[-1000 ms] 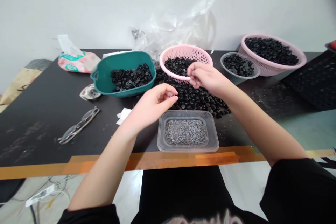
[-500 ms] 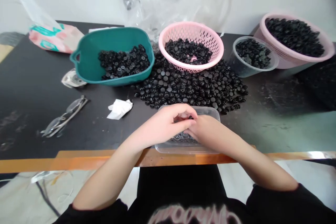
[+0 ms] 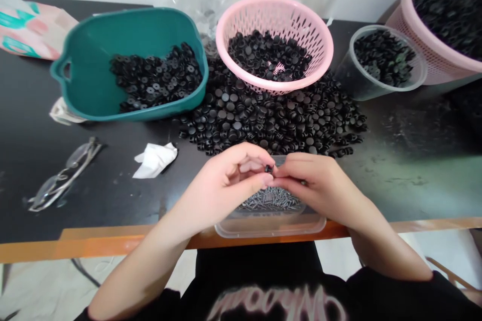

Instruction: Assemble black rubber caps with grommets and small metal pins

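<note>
Between the thumb and fingers of my left hand (image 3: 226,183) is a small black plastic part (image 3: 268,168). My right hand (image 3: 326,180) is closed in a pinch, its fingertips touching or nearly touching that part; what it pinches, if anything, is too small to make out. Both hands are over a clear plastic container (image 3: 270,231) at the table's front edge. Small metal pins (image 3: 271,200) lie inside it. Just beyond the hands spreads a pile of black plastic parts (image 3: 248,120) with round flat tops.
Behind the pile stand a teal basin (image 3: 90,35), a pink basket (image 3: 324,40) and a clear tub (image 3: 350,83), all holding black parts. Another pink basket (image 3: 408,25) is at far right. Eyeglasses (image 3: 62,178), a crumpled tissue (image 3: 154,160) and a tissue pack (image 3: 41,30) lie left.
My right hand has drawn back to the right from under the left, so its pinching fingers and the black part now show. The view has shifted closer and lower.
</note>
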